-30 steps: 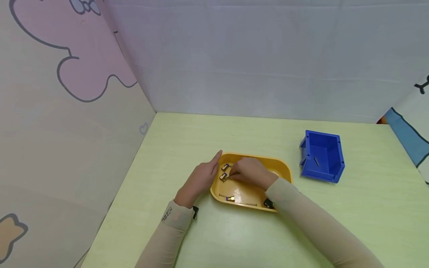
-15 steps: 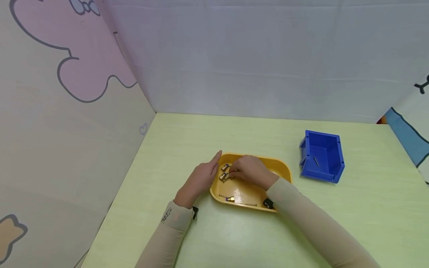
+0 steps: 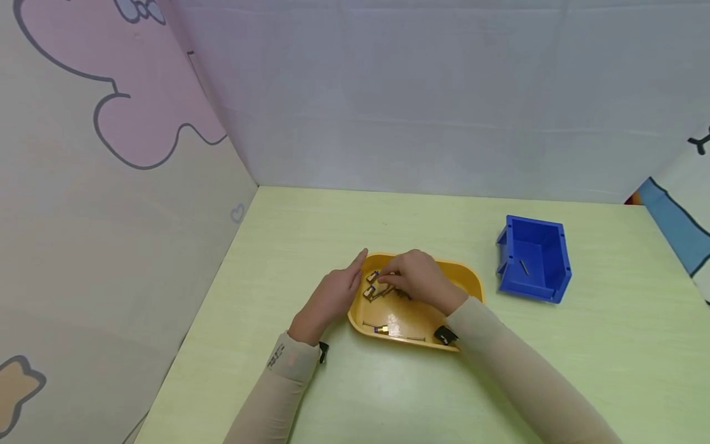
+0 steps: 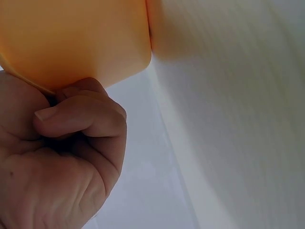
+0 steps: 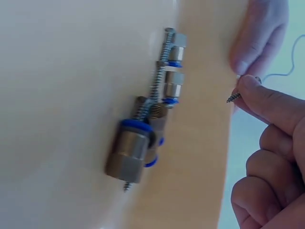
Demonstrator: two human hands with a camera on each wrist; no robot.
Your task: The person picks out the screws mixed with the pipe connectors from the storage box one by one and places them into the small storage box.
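A yellow tray lies mid-table. My left hand holds its left rim, and in the left wrist view the fingers curl against the tray's outer wall. My right hand is over the tray's left part. Its thumb and forefinger pinch a small screw just above the tray floor. Below it lies a cluster of metal fittings with blue rings tangled with long screws; the same fittings show in the head view.
One more brass fitting and a thin screw lie near the tray's front wall. A blue bin with one screw inside stands to the right. Panel walls close the table's back and left sides.
My right hand has risen a little and drifted right and back, with the screw pinched, uncovering the fittings. The left hand and tray have stayed put.
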